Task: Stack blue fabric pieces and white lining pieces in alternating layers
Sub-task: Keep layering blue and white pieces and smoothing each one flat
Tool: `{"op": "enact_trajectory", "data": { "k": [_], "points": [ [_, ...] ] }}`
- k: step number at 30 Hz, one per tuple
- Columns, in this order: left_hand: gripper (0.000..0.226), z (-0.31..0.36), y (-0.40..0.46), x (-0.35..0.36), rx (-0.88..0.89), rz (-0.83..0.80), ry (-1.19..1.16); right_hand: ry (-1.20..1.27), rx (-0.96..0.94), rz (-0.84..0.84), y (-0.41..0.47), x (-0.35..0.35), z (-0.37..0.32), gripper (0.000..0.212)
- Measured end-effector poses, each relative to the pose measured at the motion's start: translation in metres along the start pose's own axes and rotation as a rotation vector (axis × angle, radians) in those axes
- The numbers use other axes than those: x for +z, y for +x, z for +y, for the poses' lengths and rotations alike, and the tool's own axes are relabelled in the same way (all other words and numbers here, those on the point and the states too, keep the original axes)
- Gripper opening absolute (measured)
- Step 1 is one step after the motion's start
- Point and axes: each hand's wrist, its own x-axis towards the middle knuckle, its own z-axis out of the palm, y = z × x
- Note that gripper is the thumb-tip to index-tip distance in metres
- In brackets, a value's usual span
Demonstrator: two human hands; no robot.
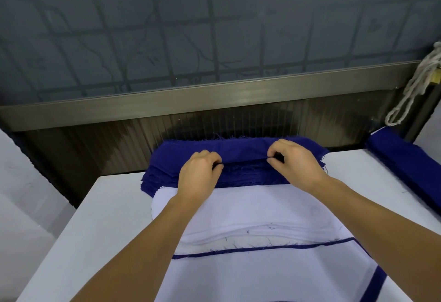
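A thick pile of blue fabric pieces (pixel 243 172) lies at the far edge of the white table (pixel 102 218). My left hand (pixel 199 174) and my right hand (pixel 296 164) each pinch the near edge of the top blue piece (pixel 241 150), which is lifted and folded back a little. In front of the blue pile sits a pile of white lining pieces (pixel 250 208). Nearest to me is a layered stack (pixel 262 275) with a white piece on top and blue edges showing beneath it.
More blue fabric (pixel 405 158) lies along the table's right side. A dark ribbed panel and metal rail (pixel 214 101) stand right behind the table. A knotted white rope (pixel 415 87) hangs at the upper right.
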Motion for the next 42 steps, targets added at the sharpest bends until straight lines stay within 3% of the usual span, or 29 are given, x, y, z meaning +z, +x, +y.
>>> {"op": "enact_trajectory", "data": {
  "k": [6,10,12,16,18,21,23,24,26,27,30,33,35,37,42],
  "points": [
    [0.012,0.012,-0.026,-0.028,0.098,0.050,0.087,-0.211,-0.172,0.119,-0.033,-0.014,-0.029,0.007],
    [0.014,0.023,-0.074,-0.056,0.097,0.086,0.144,-0.332,-0.233,0.157,-0.083,-0.018,-0.044,0.024],
    [0.021,0.023,-0.107,-0.062,0.120,0.078,0.161,-0.330,-0.251,0.126,-0.117,-0.011,-0.045,0.033],
    [0.023,0.020,-0.170,-0.052,0.204,0.029,0.180,-0.255,-0.327,0.088,-0.182,0.007,-0.044,0.018],
    [0.020,0.018,-0.192,-0.046,0.219,-0.035,0.150,-0.241,-0.341,0.075,-0.200,0.012,-0.045,0.022],
    [0.045,0.010,-0.208,-0.046,0.164,-0.180,0.092,-0.247,-0.304,0.081,-0.209,0.008,-0.046,0.034],
    [0.054,0.008,-0.211,-0.051,0.105,-0.238,0.078,-0.246,-0.281,0.025,-0.210,-0.001,-0.048,0.019],
    [0.053,0.008,-0.211,-0.053,0.099,-0.246,0.072,-0.233,-0.253,-0.041,-0.209,-0.007,-0.050,0.013],
    [0.049,0.010,-0.211,-0.057,0.092,-0.254,0.031,-0.163,-0.171,-0.169,-0.208,-0.014,-0.051,0.041],
    [0.048,0.010,-0.208,-0.058,0.086,-0.261,0.014,-0.154,-0.121,-0.186,-0.208,-0.016,-0.049,0.044],
    [0.045,0.011,-0.199,-0.065,0.053,-0.308,0.030,-0.119,-0.046,-0.236,-0.204,-0.026,-0.047,0.034],
    [0.020,0.004,-0.193,-0.065,-0.109,-0.311,0.056,-0.175,0.075,-0.241,-0.196,-0.035,-0.037,0.014],
    [0.025,0.007,-0.185,-0.065,-0.213,-0.254,0.057,-0.237,0.160,-0.265,-0.184,-0.038,-0.037,0.013],
    [0.025,0.011,-0.172,-0.067,-0.248,-0.200,0.072,-0.324,0.212,-0.226,-0.170,-0.041,-0.040,0.010],
    [0.030,0.012,-0.148,-0.085,-0.172,0.042,0.006,-0.292,0.096,0.194,-0.158,-0.052,-0.032,0.034]
  ]
}}
